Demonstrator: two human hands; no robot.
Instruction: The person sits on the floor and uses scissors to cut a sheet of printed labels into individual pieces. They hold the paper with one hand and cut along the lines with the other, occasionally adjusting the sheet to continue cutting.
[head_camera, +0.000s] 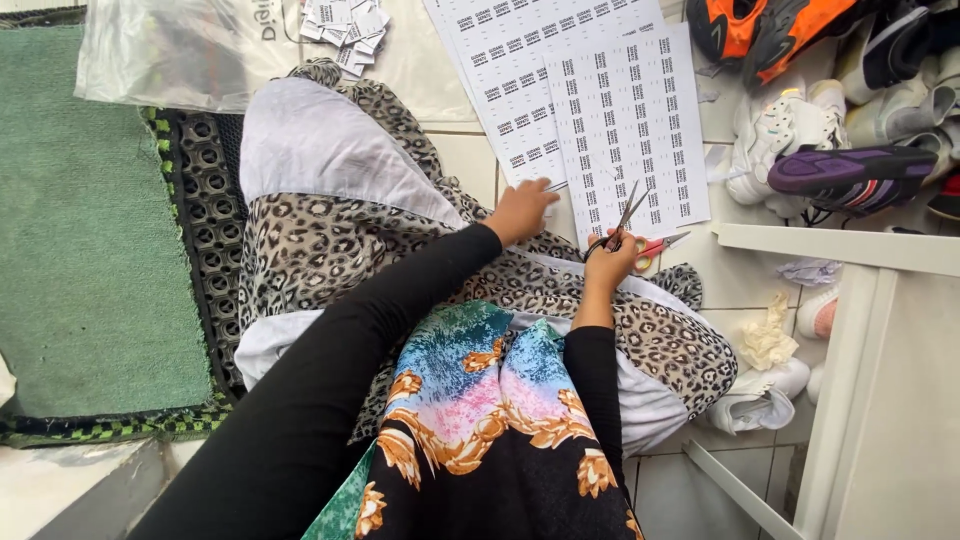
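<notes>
My left hand (520, 208) rests on the lower edge of a white sheet of barcode labels (628, 120) lying on the tiled floor, fingers closed on its corner. My right hand (612, 260) grips black scissors (626, 214), blades apart and pointing up onto the bottom of the same sheet. A second pair of scissors with red handles (660, 246) lies on the floor just right of that hand. More label sheets (520, 50) lie fanned beneath and behind. A heap of cut labels (345, 28) sits at the top.
A leopard-print cloth (330, 230) covers my lap. A green mat (90, 220) lies left, a clear plastic bag (170, 50) above it. Several shoes (840, 120) pile at the top right. A white frame (860, 330) stands at right.
</notes>
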